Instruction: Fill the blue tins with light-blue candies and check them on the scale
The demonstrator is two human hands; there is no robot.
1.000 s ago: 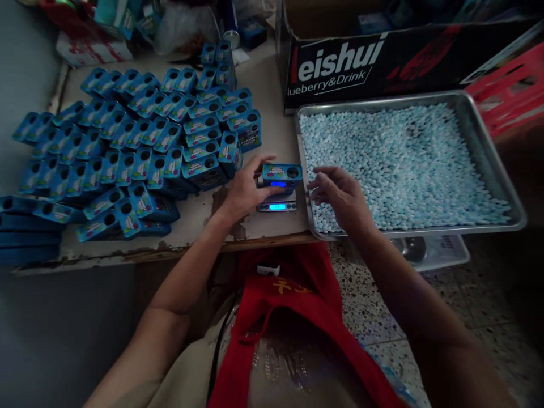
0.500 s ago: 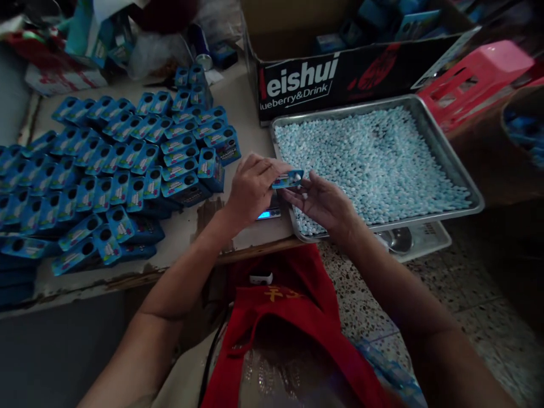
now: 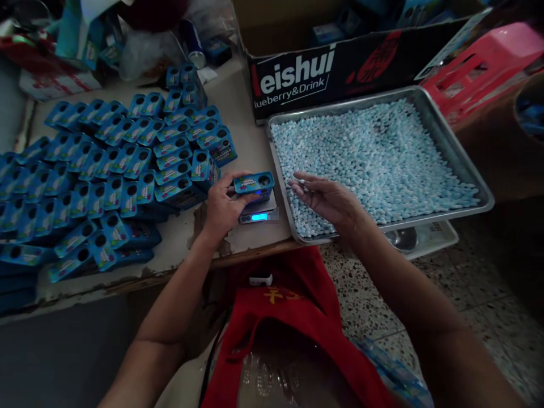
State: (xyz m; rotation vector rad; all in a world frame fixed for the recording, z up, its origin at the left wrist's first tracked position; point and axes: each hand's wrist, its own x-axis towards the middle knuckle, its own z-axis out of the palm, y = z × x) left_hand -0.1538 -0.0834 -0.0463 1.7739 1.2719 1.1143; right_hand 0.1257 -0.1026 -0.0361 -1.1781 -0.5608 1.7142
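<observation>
My left hand (image 3: 227,201) grips a small blue candy box (image 3: 250,182) with a round dark hole in its top. The box is upright at a small digital scale (image 3: 259,214) with a lit blue display; whether it rests fully on the plate is hard to see. My right hand (image 3: 325,198) is over the left part of a metal tray (image 3: 484,207), fingers stretched and slightly curved, palm partly turned up. Small pale specks show near its fingertips, too small to tell. Pale blue and white candies (image 3: 365,153) cover the tray.
Rows of similar blue boxes (image 3: 113,158) stand left on the table. Behind the tray is a black carton (image 3: 297,79) with more boxes. A pink plastic stool (image 3: 476,68) lies at right. A drink can (image 3: 193,45) is at the back. Below the tray sits a white tray (image 3: 437,241).
My left hand has moved left, bringing the box from beside my right hand, where it was tilted, to upright at the scale. My right hand is now apart from the box.
</observation>
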